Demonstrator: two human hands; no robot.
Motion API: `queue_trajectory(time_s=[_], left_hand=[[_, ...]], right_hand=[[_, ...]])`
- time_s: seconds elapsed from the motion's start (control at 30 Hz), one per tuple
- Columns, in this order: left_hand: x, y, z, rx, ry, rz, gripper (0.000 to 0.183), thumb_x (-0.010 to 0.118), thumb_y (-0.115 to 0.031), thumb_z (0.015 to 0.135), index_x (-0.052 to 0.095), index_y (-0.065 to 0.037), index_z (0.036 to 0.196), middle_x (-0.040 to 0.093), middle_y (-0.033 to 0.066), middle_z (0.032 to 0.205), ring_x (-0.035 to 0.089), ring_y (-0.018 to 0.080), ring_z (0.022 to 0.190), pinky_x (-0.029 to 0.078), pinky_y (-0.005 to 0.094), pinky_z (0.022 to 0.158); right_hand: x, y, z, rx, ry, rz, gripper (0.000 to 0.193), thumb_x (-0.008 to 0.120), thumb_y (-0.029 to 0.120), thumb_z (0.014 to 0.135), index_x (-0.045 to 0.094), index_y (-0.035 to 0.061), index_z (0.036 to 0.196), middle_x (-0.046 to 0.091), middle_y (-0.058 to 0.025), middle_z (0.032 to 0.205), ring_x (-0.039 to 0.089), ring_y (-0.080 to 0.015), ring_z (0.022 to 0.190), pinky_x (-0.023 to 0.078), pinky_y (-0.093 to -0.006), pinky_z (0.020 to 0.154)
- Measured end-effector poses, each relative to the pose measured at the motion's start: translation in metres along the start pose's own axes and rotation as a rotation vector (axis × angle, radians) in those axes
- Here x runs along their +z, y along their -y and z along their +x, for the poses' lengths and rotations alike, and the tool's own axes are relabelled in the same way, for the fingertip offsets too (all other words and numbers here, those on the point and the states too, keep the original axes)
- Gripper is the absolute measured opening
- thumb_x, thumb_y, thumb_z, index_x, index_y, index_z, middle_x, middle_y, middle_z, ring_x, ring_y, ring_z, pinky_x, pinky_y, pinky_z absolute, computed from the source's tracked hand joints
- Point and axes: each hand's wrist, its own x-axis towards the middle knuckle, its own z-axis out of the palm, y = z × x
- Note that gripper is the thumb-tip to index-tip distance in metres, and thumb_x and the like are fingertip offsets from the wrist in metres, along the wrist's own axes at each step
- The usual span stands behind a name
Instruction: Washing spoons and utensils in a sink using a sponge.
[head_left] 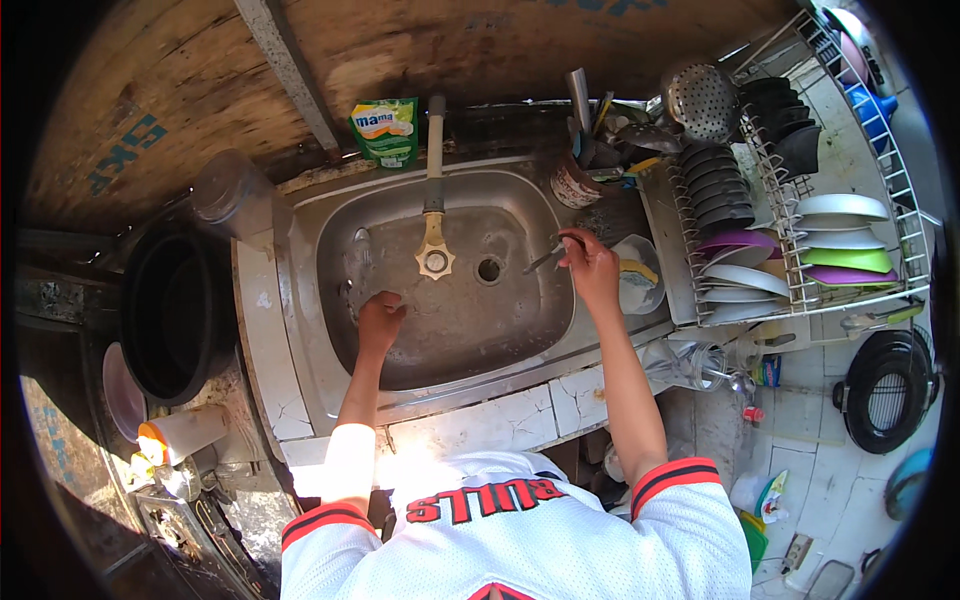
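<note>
Over a steel sink [300, 260] set in a cracked tiled counter [520, 410], both bare hands are down in the basin; the left hand [380, 318] rests near the basin's left wall with fingers curled inward, just beside a clear glass [358, 268] that lies there; whether it grips anything I cannot tell; the right hand [588, 262] sits at the sink's right rim, fingers pinched around a slim metal utensil [546, 258] whose end points left over the basin, near the drain hole [489, 269]; a faucet [435, 200] with a pale handle reaches down from the back edge to the middle of the basin; just right of the right hand stands a small bowl with a yellow sponge [638, 275]; beyond it a wire dish rack [850, 180] holds plates in white, green and purple plus dark bowls; a green soap pouch [386, 130] leans at the wooden wall behind the sink; a large black pot [175, 310] sits left of the counter
</note>
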Motion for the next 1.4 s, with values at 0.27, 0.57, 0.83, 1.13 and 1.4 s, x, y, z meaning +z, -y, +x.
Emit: queue_trajectory(time_s=[0.27, 0.57, 0.83, 1.13, 1.4], left_hand=[[-0.002, 0.015, -0.023, 0.094, -0.043, 0.119, 0.02, 0.067, -0.007, 0.07, 0.066, -0.001, 0.09, 0.065, 0.0188, 0.097, 0.062, 0.0339, 0.095, 0.048, 0.0389, 0.086], [-0.013, 0.018, -0.033, 0.083, -0.029, 0.205, 0.019, 0.064, -0.007, 0.073, 0.066, -0.001, 0.091, 0.065, 0.0201, 0.097, 0.062, 0.0348, 0.094, 0.048, 0.04, 0.086], [-0.013, 0.024, -0.037, 0.122, -0.009, 0.24, 0.019, 0.062, -0.006, 0.074, 0.066, -0.001, 0.091, 0.065, 0.0207, 0.096, 0.062, 0.0359, 0.094, 0.048, 0.0398, 0.086], [-0.017, 0.049, -0.023, 0.251, 0.023, 0.33, 0.017, 0.06, -0.007, 0.075, 0.066, 0.0, 0.089, 0.065, 0.0203, 0.09, 0.062, 0.0363, 0.088, 0.049, 0.0418, 0.081], [-0.018, 0.058, -0.007, 0.224, -0.005, 0.325, 0.015, 0.06, -0.009, 0.077, 0.065, 0.001, 0.087, 0.065, 0.0197, 0.089, 0.062, 0.0359, 0.088, 0.049, 0.0415, 0.08]], right_hand=[[-0.076, 0.02, -0.031, -0.142, 0.058, 0.296, 0.019, 0.064, -0.011, 0.072, 0.064, 0.0015, 0.087, 0.061, -0.0101, 0.101, 0.058, -0.0165, 0.097, 0.047, -0.0254, 0.075], [-0.131, 0.039, -0.058, -0.215, 0.185, 0.494, 0.018, 0.066, -0.014, 0.064, 0.063, 0.0023, 0.069, 0.065, -0.0152, 0.101, 0.062, -0.0214, 0.095, 0.048, -0.0297, 0.083], [-0.157, 0.05, -0.078, -0.275, 0.164, 0.564, 0.02, 0.067, -0.015, 0.06, 0.063, 0.0031, 0.066, 0.066, -0.0178, 0.1, 0.064, -0.0245, 0.096, 0.05, -0.0321, 0.083], [-0.251, 0.075, -0.133, -0.044, -0.487, 0.049, 0.013, 0.063, -0.003, 0.083, 0.065, 0.0007, 0.095, 0.067, -0.0095, 0.097, 0.062, -0.0117, 0.079, 0.05, -0.0228, 0.064], [-0.289, 0.035, -0.174, 0.138, -0.645, -0.079, 0.013, 0.064, 0.004, 0.085, 0.064, 0.0023, 0.097, 0.066, -0.0039, 0.092, 0.057, -0.0087, 0.072, 0.045, -0.0215, 0.063]])
